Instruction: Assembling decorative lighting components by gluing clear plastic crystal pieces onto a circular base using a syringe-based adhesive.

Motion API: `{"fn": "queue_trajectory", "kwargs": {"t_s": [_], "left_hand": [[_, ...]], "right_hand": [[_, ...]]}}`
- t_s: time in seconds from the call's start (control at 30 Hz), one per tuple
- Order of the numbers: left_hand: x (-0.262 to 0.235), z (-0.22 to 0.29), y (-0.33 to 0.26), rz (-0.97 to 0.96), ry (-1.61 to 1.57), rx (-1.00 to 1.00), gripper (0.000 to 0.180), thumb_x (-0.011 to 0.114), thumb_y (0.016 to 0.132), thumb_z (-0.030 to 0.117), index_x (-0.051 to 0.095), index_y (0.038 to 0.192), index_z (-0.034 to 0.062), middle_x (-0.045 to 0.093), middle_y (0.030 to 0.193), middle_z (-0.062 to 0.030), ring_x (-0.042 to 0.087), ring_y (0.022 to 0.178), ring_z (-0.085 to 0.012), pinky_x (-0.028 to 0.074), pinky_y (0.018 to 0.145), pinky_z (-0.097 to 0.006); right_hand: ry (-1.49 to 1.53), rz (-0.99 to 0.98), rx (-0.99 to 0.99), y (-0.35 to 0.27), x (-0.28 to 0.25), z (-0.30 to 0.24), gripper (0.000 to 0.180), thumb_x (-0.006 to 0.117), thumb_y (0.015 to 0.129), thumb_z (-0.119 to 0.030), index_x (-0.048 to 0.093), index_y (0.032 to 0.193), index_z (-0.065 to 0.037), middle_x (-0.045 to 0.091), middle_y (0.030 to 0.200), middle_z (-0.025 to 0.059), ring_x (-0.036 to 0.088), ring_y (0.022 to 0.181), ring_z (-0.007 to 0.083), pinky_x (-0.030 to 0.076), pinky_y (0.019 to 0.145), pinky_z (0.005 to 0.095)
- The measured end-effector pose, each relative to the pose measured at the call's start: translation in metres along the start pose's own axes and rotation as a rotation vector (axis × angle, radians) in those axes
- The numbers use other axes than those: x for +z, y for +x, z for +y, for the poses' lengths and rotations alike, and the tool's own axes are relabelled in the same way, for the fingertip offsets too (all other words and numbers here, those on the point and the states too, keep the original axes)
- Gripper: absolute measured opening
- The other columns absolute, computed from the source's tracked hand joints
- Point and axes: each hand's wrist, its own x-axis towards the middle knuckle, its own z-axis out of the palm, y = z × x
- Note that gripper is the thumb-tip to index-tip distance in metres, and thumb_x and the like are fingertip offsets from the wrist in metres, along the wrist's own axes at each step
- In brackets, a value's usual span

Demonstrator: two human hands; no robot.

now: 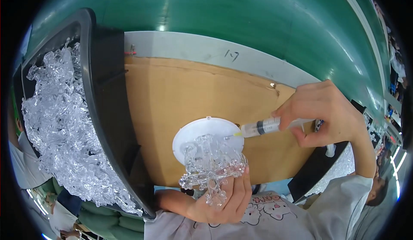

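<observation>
My left hand is closed round the lower part of a clear plastic piece with branching, knobbly shapes. The piece is held over a round white disc, whose near part it covers. From the right, my right hand grips a clear syringe with a dark plunger seal, fingers curled about its rear end. The syringe lies nearly level, its pale yellow tip pointing left at the upper right of the clear piece. Whether the needle touches the piece is too fine to tell.
A large black bin heaped with clear plastic pieces stands at the left. Another black bin with clear pieces is at the right, below my right forearm. The brown tabletop ends at a grey ledge. Other people show at the edges.
</observation>
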Motion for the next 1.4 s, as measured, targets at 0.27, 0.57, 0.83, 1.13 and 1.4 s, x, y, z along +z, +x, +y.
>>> {"fn": "queue_trajectory", "kwargs": {"t_s": [0.27, 0.57, 0.83, 1.13, 1.4], "left_hand": [[0.005, -0.001, -0.002, 0.045, 0.042, 0.023, 0.024, 0.056, 0.069, 0.018, 0.071, 0.083, 0.0051, 0.066, 0.075, -0.0038, 0.063, 0.076, -0.0195, 0.044, 0.07, -0.034], [-0.01, 0.015, 0.001, -0.129, -0.113, -0.156, 0.024, 0.056, 0.07, 0.014, 0.072, 0.085, 0.004, 0.065, 0.082, -0.0049, 0.062, 0.079, -0.02, 0.044, 0.069, -0.034], [-0.01, 0.01, 0.004, -0.09, -0.061, -0.168, 0.026, 0.055, 0.072, 0.012, 0.07, 0.091, 0.0035, 0.066, 0.088, -0.0057, 0.063, 0.084, -0.0211, 0.045, 0.075, -0.031], [0.02, 0.022, -0.015, 0.229, -0.198, -0.321, 0.032, 0.065, 0.07, 0.0, 0.067, 0.102, 0.0069, 0.065, 0.107, -0.0108, 0.062, 0.091, -0.022, 0.046, 0.063, -0.025], [-0.019, 0.007, -0.035, 0.508, -0.243, -0.32, 0.039, 0.077, 0.065, 0.003, 0.066, 0.102, 0.0091, 0.054, 0.121, -0.0158, 0.052, 0.109, -0.0311, 0.046, 0.089, -0.043]], "right_hand": [[-0.121, -0.027, -0.097, 0.008, -0.002, 0.001, 0.02, 0.065, 0.055, -0.004, 0.061, 0.073, -0.013, 0.057, 0.067, -0.0011, 0.054, 0.054, 0.0197, 0.041, 0.044, 0.0303], [-0.181, -0.064, -0.148, 0.007, -0.004, 0.002, 0.021, 0.065, 0.049, -0.003, 0.065, 0.068, -0.012, 0.066, 0.079, 0.002, 0.059, 0.056, 0.0173, 0.041, 0.042, 0.0266], [-0.157, 0.073, -0.082, -0.038, -0.005, -0.021, 0.023, 0.066, 0.052, -0.002, 0.065, 0.074, -0.01, 0.068, 0.084, 0.0064, 0.063, 0.063, 0.0212, 0.046, 0.05, 0.0278], [0.075, 0.744, 0.358, -0.149, 0.101, -0.098, 0.019, 0.061, 0.067, 0.003, 0.062, 0.086, 0.0, 0.065, 0.097, 0.0148, 0.061, 0.076, 0.0153, 0.046, 0.063, 0.0233], [0.407, 1.05, 0.436, -0.128, 0.218, -0.096, 0.017, 0.06, 0.075, 0.004, 0.058, 0.091, 0.0, 0.064, 0.101, 0.0133, 0.057, 0.086, 0.0132, 0.043, 0.076, 0.0243]]}}
